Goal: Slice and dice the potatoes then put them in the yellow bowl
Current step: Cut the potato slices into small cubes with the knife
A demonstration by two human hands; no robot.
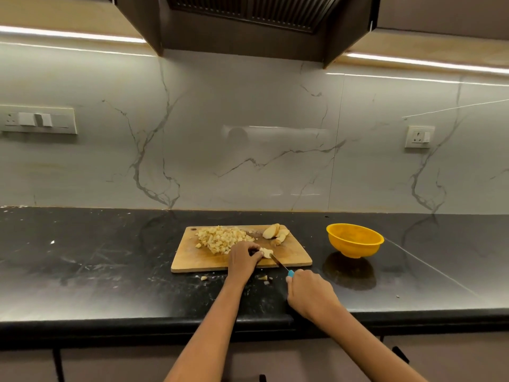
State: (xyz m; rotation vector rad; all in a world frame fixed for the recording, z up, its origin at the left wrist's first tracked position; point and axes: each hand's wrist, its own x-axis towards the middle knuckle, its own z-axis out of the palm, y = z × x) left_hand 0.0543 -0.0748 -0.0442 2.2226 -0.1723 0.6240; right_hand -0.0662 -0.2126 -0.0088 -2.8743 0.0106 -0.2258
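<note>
A pale potato piece (265,252) lay on the near middle of the board (190,260), pinned under the curled fingers (252,248) of the left hand (242,259), which pinched it from above and from its left side. The knife (279,263) ran diagonally from that piece toward the near right, its blade tip touching the piece just beside the left fingertips. The right hand (309,295) gripped the blue handle, fingers wrapped round it so that only a short stub of blue showed above the knuckles; that hand hung over the table (82,257), off the board's near right corner.

The piece was cream-coloured, small and rounded, mostly hidden by the fingers. Behind the left hand a heap of dice (223,238) covered the far left part of the board, yellowish and uneven. A few slices (275,231) leaned together at the far right edge of the board, tan skin on their outer curves. Stray bits (261,277) lay on the table just in front of the board, between the two wrists.

The bowl (355,239) stood on the table right of the board, apart from it, and looked bare inside.

Both forearms reached in from the bottom edge, the left pointing almost straight ahead, the right angled inward to the left, wrist bent toward the board.
</note>
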